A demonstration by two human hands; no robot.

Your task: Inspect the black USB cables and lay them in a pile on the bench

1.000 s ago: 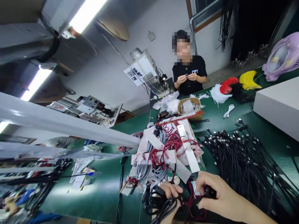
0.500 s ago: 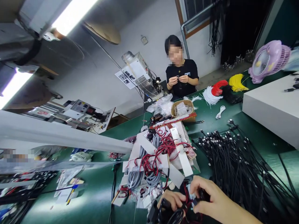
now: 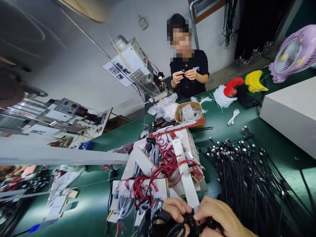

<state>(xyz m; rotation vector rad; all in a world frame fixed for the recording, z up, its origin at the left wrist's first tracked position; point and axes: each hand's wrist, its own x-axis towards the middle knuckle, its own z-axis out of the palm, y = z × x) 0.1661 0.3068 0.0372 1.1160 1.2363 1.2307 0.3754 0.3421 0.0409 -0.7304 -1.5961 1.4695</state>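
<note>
While both hands work close together at the near edge of the bench, the item in hand is a coiled black cable [image 3: 164,227], its loops bunched low in the view, with a small black plug [image 3: 191,219] between the hands.

Left hand [image 3: 174,210]: clenched, fingers curled over the top of the coil. Right hand [image 3: 217,215]: closed as well, gripping at the plug from the right; the exact hold is partly hidden.

Nearest the hands, just beyond them: a heap of white card strips [image 3: 185,172] tangled with red-and-black wires [image 3: 143,191] and grey cable coils [image 3: 124,205]. Just right of the hands: a large fanned pile of black cables [image 3: 247,174], lying on a green workbench [image 3: 217,131].

Farther along the bench: a cardboard box [image 3: 189,112] holding small clear bags, with a heap of plastic bags [image 3: 165,107] beside it on the left; a white coiled cable [image 3: 233,117]; bunches of white wire [image 3: 222,97], red wire [image 3: 230,86] and yellow wire [image 3: 254,81].

Far right: a white box [image 3: 288,115] on the bench and a lilac desk fan [image 3: 292,54] beyond it.

Far side: a co-worker [image 3: 189,65] in a black T-shirt, across the bench, both hands [image 3: 184,75] raised together around something small and dark. Left of the co-worker is a boxy machine [image 3: 132,62] with a printed sheet attached — and farther left, a control panel [image 3: 66,107].
</note>
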